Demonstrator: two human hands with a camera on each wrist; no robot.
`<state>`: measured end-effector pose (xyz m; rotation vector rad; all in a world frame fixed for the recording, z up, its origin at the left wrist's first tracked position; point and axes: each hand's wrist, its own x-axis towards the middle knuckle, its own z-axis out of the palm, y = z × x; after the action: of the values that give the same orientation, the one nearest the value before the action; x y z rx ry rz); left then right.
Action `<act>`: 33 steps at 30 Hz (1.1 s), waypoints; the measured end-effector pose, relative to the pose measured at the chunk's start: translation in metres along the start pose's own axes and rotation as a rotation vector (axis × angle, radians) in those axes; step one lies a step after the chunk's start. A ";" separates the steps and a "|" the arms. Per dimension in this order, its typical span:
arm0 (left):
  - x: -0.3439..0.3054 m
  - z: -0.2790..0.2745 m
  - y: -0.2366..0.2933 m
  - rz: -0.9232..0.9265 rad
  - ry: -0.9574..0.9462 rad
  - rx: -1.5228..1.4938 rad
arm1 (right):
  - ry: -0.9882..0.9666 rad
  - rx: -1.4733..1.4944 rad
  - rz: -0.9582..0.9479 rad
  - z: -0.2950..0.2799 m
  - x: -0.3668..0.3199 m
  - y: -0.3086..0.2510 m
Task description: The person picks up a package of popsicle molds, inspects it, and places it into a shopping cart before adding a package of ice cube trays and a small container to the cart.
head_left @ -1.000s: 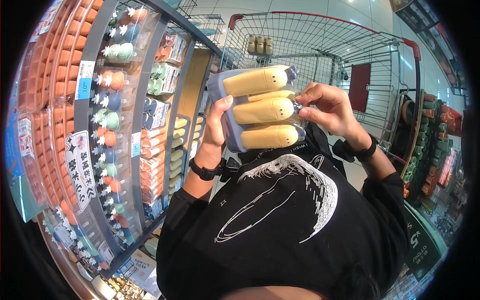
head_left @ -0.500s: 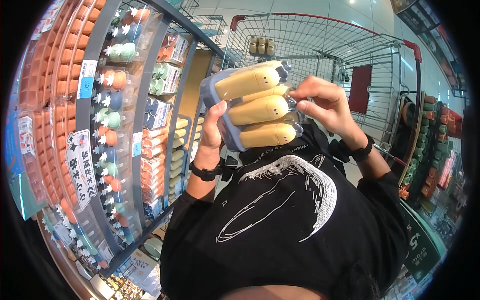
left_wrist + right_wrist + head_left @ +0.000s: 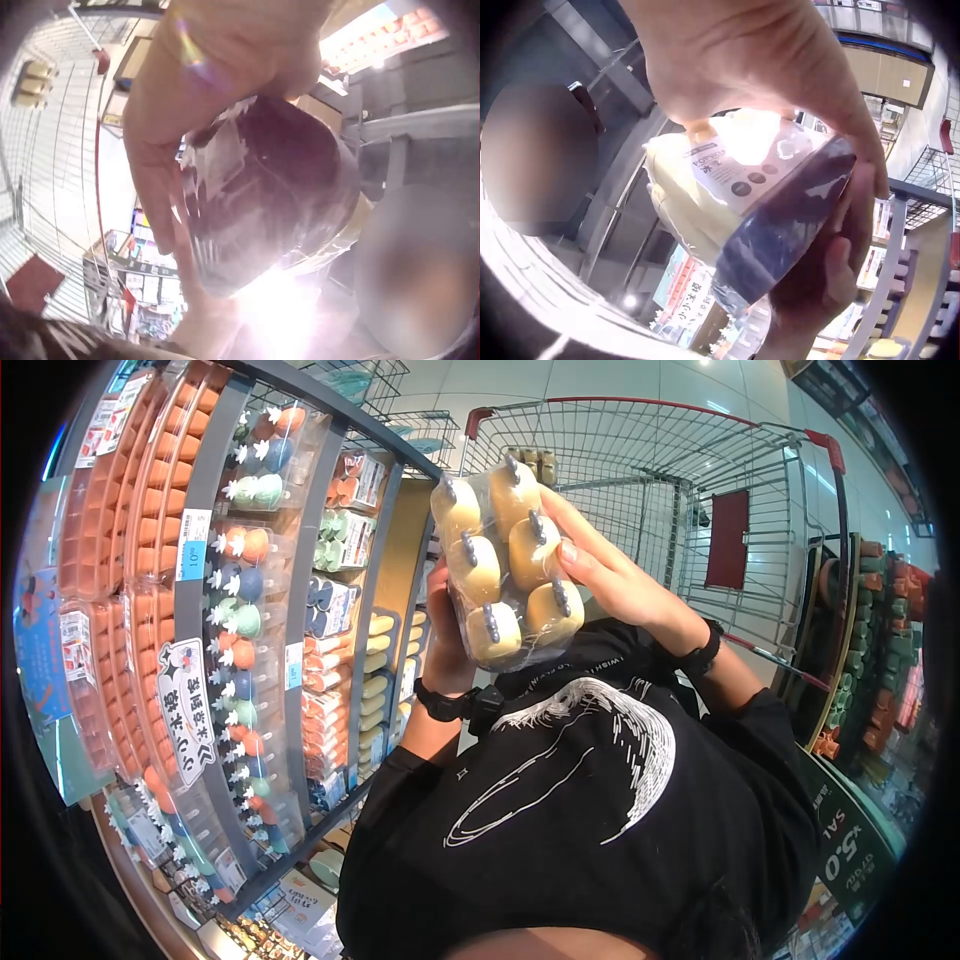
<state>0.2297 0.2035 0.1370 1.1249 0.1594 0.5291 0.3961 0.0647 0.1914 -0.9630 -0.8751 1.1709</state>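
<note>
A clear-wrapped pack of yellow popsicle molds (image 3: 478,570) is held up in front of the chest, with the blue-grey tabs on the mold tops facing the head camera. My left hand (image 3: 447,620) grips its left side, fingers largely hidden behind it. On the far side my right hand (image 3: 620,585) holds the pack, thumb at the front edge and fingers stretched along the back. The right wrist view shows a printed label (image 3: 739,172) on one side and the dark blue base (image 3: 780,232). That base (image 3: 277,187) also fills the middle of the left wrist view.
Beyond the hands stands a wire shopping cart (image 3: 727,540), another yellow mold pack (image 3: 540,466) inside it partly hidden. Shelves (image 3: 205,480) of orange, green and blue molds run along the left. Goods in green and orange (image 3: 858,660) and a sale sign (image 3: 850,850) are at the right.
The pack has been turned so its tabbed tops face the head camera instead of its long yellow sides. My right hand has gone from pinching at the mold ends to holding the pack's right side.
</note>
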 end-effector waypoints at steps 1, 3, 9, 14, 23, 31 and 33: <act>0.002 0.012 0.010 0.000 -0.002 0.005 | 0.062 -0.003 -0.065 0.000 0.004 0.005; 0.003 0.037 0.028 -0.297 0.250 0.039 | 0.115 -0.249 -0.110 -0.008 0.002 0.005; -0.021 0.031 0.038 -0.304 0.210 0.027 | 0.269 -0.687 -0.053 -0.004 0.003 0.007; 0.009 0.017 0.025 -0.323 0.179 0.003 | 0.311 -0.734 -0.070 -0.008 0.009 0.014; -0.021 0.012 0.030 -0.348 0.106 -0.046 | 0.267 -0.644 -0.014 -0.014 0.010 0.016; -0.024 -0.008 0.030 -0.352 0.066 -0.102 | 0.221 -0.564 -0.006 -0.020 0.016 0.024; -0.017 -0.012 0.024 -0.353 0.058 -0.117 | 0.217 -0.558 -0.017 -0.020 0.017 0.025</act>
<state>0.2027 0.2125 0.1510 0.9413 0.3651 0.2527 0.4092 0.0809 0.1622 -1.4999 -1.0520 0.7950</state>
